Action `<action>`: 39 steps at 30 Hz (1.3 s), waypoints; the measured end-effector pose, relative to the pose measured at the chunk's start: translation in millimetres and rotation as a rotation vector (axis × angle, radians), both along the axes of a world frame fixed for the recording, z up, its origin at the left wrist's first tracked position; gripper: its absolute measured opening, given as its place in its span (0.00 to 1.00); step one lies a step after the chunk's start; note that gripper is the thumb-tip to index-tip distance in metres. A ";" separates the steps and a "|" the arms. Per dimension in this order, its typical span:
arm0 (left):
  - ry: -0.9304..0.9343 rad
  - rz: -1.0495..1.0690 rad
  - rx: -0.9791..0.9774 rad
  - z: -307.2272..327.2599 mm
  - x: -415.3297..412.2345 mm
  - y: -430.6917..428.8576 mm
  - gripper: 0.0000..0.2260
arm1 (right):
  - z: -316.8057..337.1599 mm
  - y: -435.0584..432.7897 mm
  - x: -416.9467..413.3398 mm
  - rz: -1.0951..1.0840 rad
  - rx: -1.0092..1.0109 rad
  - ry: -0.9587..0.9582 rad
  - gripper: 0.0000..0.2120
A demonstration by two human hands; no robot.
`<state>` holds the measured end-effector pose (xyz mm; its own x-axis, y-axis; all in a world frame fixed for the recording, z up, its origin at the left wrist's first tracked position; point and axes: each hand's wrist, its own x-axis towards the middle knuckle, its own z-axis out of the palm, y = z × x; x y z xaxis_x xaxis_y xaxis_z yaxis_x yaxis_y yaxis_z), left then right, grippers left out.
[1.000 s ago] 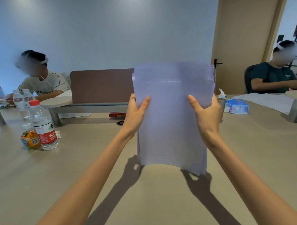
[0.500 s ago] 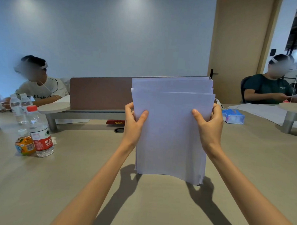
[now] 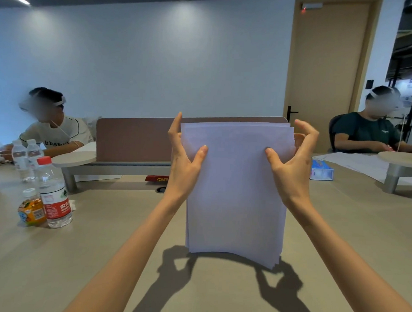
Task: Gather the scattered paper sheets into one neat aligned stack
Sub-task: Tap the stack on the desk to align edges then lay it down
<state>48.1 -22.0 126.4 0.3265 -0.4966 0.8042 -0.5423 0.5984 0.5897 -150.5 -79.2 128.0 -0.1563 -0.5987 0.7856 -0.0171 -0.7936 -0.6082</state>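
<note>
Head view: the stack of paper sheets [image 3: 236, 192] stands upright on its short edge in the middle of the beige table [image 3: 101, 257], bowed a little at the bottom, its top edges slightly stepped. The left hand [image 3: 183, 164] flanks the left edge, with its thumb tip pressed on the front face and its fingers straight and together, pointing up beside the edge. Whether they touch the back, I cannot tell. The right hand [image 3: 291, 169] sets its thumb tip on the front face near the right edge; its fingers are spread and loosely curled above the corner, apparently clear of the paper.

Behind stands a brown divider panel [image 3: 135, 138]. To the left stand a red-capped water bottle [image 3: 54, 196] and a small orange-labelled bottle [image 3: 31, 209] just beside it; to the right lies a blue tissue pack [image 3: 321, 170].
</note>
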 end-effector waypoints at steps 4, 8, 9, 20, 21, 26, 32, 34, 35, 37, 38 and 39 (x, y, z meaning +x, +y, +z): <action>-0.166 0.065 0.008 0.1 0.3 4.3 0.29 | 8.1 2.2 -8.4 -0.078 -0.169 0.179 0.36; -0.172 0.087 0.037 -3.6 -0.1 8.9 0.25 | 0.6 -1.5 -16.0 -0.197 -0.256 0.353 0.28; -0.178 0.087 0.038 -5.0 -1.5 10.4 0.25 | -2.6 -3.0 -17.8 -0.209 -0.258 0.361 0.27; -0.001 -0.050 0.077 -14.3 2.4 8.6 0.29 | -10.1 -2.8 -25.2 0.129 0.002 0.066 0.34; 0.060 -0.074 0.082 -15.0 4.6 8.3 0.30 | -11.9 -5.6 -28.5 0.289 0.108 0.010 0.32; 0.232 -0.180 0.173 -16.3 13.6 5.4 0.29 | -51.7 -21.0 -32.7 0.474 0.470 0.151 0.15; -0.117 0.231 0.173 12.0 29.7 5.6 0.39 | -27.8 -20.6 -23.3 0.383 0.266 0.181 0.07; -0.278 0.315 0.165 27.4 34.7 12.2 0.37 | -7.7 -16.1 -20.9 0.332 0.132 0.302 0.05; -0.342 0.318 0.204 34.7 38.6 14.6 0.34 | 1.0 -16.1 -19.2 0.276 0.066 0.386 0.05; -0.407 0.244 0.363 46.1 45.0 20.9 0.28 | 15.3 -15.0 -16.4 0.175 -0.061 0.564 0.07; -0.413 0.167 0.443 49.0 46.6 24.4 0.27 | 20.6 -14.0 -14.8 0.136 -0.109 0.642 0.09; -0.404 0.077 0.509 49.4 48.5 26.3 0.27 | 24.3 -13.1 -12.9 0.110 -0.139 0.706 0.11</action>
<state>96.6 4.3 175.9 0.0978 -0.8347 0.5419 -0.8104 0.2492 0.5302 -163.4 -92.3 152.3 0.4709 -0.4689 0.7473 -0.2840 -0.8825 -0.3748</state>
